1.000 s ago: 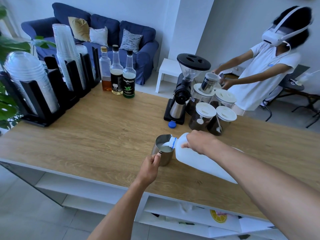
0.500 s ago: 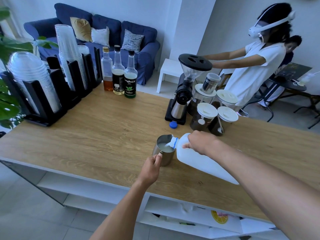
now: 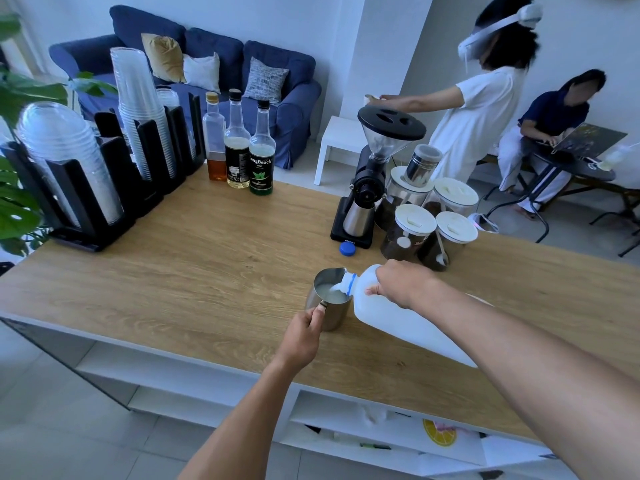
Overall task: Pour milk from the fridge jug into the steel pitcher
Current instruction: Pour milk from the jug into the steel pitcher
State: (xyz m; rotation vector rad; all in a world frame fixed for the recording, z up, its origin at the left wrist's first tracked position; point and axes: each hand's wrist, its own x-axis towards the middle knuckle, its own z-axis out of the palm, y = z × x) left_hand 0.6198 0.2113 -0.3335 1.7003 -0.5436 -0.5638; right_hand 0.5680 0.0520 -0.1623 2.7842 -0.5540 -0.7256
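Pouring was the step in hand: the translucent white plastic milk jug (image 3: 398,318) lay tipped well over, its blue-ringed neck above the rim of the small round stainless-steel pitcher (image 3: 330,315), and a white stream ran into milk that stood fairly high inside. The right hand (image 3: 398,282) was wrapped round the jug near its handle, fingers curled. The left hand (image 3: 304,329) gripped the pitcher's handle between curled fingers and thumb, steadying it. The pitcher stood upright on the pale wood-grain bench (image 3: 207,265), near its front edge. Whether the jug's mouth touched the rim or hung just over it could not be told.

Judging by the level, the pour seemed close to done. The next move would likely call for rolling the jug back upright slowly, so the stream stopped without a drip down the pitcher's side. After that the round blue screw cap (image 3: 347,248), lying apart on the bench by the black coffee grinder (image 3: 377,174), would be wanted.

Counted: one jug, one pitcher, one cap, one grinder. Three tall clear syrup bottles (image 3: 237,147) stood in a row at the back of the bench. Four white-lidded glass jars (image 3: 412,233) clustered beside the grinder, with one steel canister (image 3: 420,166) perched on top of one.
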